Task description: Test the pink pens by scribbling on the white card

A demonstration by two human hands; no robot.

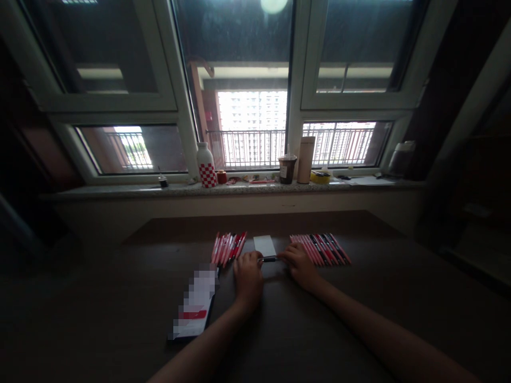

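A dark pen (269, 259) with a silvery part lies crosswise between my hands, just in front of a small white card (264, 244) on the table. My left hand (248, 276) is closed at the pen's left end. At the other end, the fingertips of my right hand (301, 266) pinch it. To the left is a group of pink, red and black pens (228, 248), side by side. A similar row of pens (325, 249) lies on the right, partly behind my right hand.
A flat case with a blurred-out white face (199, 298) lies left of my left forearm on the dark table (371, 298). Beyond, the windowsill (247, 190) holds a checkered bottle (207, 167), a drink cup (287, 169), a tan tumbler (305, 159) and yellow tape (320, 177).
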